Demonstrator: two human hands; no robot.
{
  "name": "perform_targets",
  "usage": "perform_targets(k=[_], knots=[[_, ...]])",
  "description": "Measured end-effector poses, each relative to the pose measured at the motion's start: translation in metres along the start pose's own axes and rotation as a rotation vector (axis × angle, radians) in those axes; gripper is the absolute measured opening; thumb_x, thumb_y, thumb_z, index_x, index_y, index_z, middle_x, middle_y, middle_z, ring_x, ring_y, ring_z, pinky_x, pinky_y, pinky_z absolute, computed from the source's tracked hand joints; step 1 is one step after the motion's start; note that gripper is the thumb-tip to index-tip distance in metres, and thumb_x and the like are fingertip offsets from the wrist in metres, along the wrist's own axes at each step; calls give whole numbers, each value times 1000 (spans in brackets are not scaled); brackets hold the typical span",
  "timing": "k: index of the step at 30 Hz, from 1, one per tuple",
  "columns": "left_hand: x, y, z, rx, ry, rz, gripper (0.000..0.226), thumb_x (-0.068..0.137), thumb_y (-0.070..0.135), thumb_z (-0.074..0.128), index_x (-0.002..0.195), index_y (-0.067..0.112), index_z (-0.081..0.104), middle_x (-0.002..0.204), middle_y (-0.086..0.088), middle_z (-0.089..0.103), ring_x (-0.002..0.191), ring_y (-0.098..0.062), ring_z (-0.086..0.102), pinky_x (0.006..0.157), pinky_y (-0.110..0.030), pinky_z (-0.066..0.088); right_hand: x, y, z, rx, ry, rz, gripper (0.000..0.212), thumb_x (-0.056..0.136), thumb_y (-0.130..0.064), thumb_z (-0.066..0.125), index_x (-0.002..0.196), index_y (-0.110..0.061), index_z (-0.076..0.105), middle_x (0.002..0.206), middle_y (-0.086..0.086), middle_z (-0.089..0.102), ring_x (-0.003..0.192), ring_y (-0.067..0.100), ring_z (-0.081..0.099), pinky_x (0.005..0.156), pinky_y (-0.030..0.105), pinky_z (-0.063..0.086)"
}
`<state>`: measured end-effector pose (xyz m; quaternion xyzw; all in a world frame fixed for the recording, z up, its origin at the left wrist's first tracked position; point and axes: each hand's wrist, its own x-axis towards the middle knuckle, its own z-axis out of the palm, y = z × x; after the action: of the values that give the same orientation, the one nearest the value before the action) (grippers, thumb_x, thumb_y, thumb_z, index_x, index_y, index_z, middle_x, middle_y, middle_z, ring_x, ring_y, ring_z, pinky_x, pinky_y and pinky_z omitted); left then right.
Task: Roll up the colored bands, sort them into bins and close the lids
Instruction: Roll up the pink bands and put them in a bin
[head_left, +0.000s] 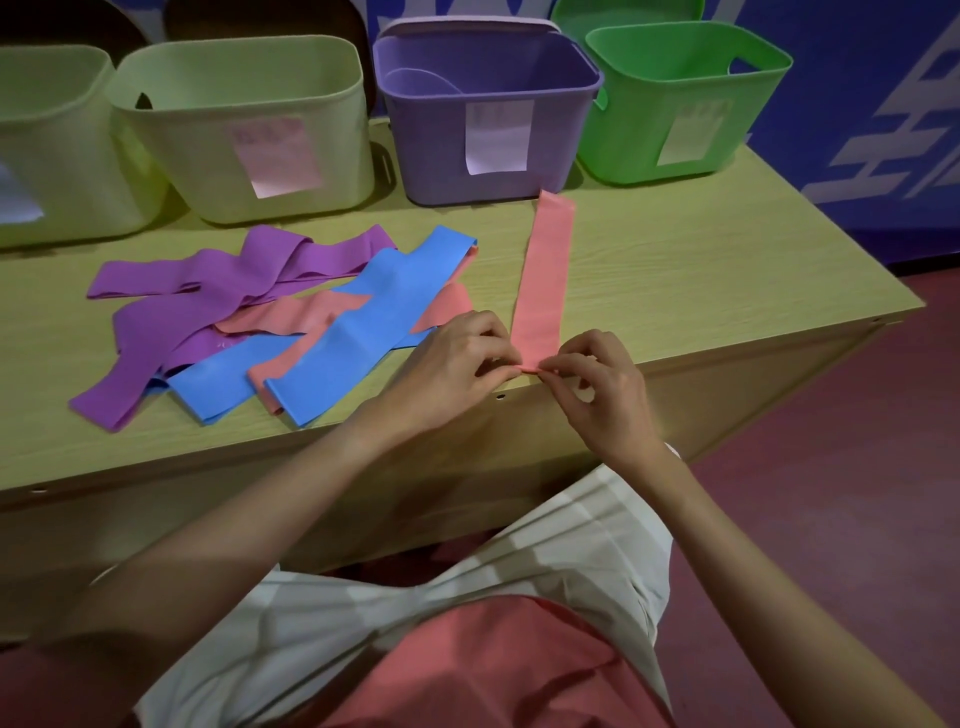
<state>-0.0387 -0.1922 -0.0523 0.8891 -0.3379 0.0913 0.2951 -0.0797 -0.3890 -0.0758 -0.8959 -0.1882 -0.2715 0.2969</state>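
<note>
Pink, smooth flat band (544, 275) lies straight on woodgrain table (701, 270), both hands (457, 364) (602, 395) pinching its folded near end.

Head view, steeply down, close

Bins (244, 130) stand behind a pile of bands (270, 322) on the table (701, 291).
</note>
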Motion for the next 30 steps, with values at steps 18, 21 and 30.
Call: perform_targets(k=[18,21,30], knots=[[5,10,10,-17,54,-184,11,89,21,63,91,13,70,89,2,56,87,-12,51,73,-26,46,14,-12,-3,45,-166,284,5,90,-14,65,88,-9,67,80,0,55,71,16,51,61,29,41],[7,13,10,-40,70,-251,13,89,23,63,91,12,71,93,1,52,89,-12,51,75,-25,49,16,-12,-1,71,-118,310,6,89,-13,63,90,-8,59,78,2,58,68,18,51,61,34,43],[7,17,12,-54,62,-282,14,90,23,61,92,10,67,95,-1,52,89,-13,53,79,-35,52,10,-5,-6,26,-144,152,10,87,-17,71,88,-8,67,84,2,54,71,15,54,62,35,49]])
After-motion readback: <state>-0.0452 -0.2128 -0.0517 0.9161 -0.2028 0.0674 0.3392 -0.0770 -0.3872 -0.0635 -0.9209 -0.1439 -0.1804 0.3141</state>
